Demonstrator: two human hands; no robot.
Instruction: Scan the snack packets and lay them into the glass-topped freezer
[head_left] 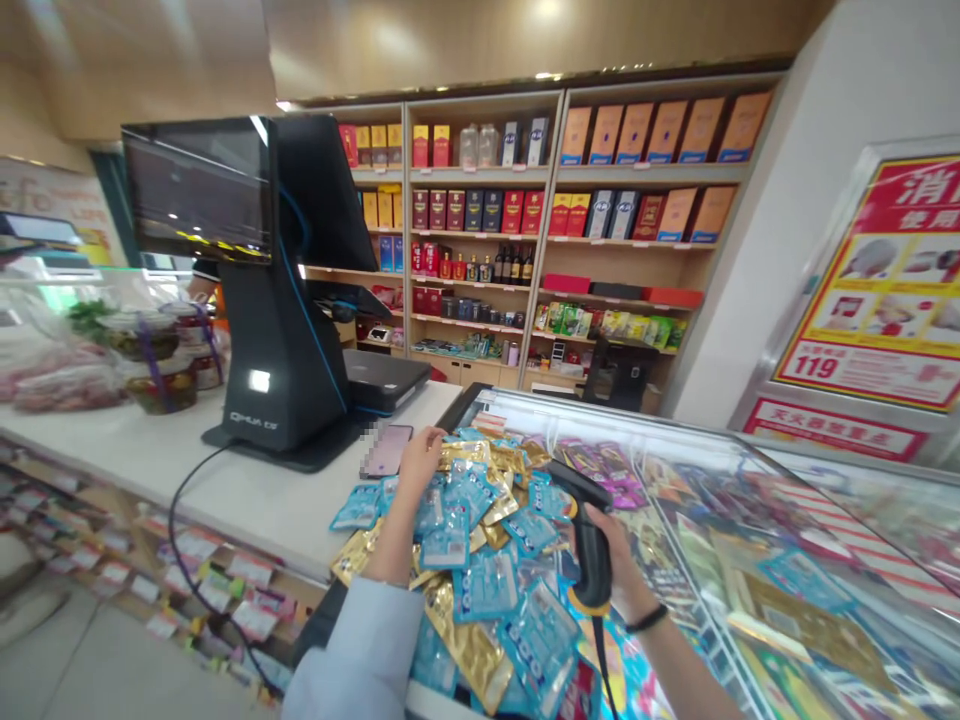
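Note:
My left hand [424, 458] reaches over a heap of small snack packets, its fingers bent loosely against the far left edge of the heap. No single packet shows clearly inside it. Blue packets [486, 582] and gold packets [469, 645] lie mixed on the counter's edge and the glass top. My right hand [621, 565] is wrapped round the handle of a black and yellow barcode scanner [592, 555], whose head points left above the packets. Its cord hangs down. A phone [386, 452] rests on the counter, just left of my left hand.
A black checkout terminal [277, 370] with two screens stands on the white counter [255, 500]. Behind it sits a black cash-drawer-like box [386, 380]. Right of the heap, a glass display case [697, 480] holds more packets. Stocked shelves [480, 180] line the back wall.

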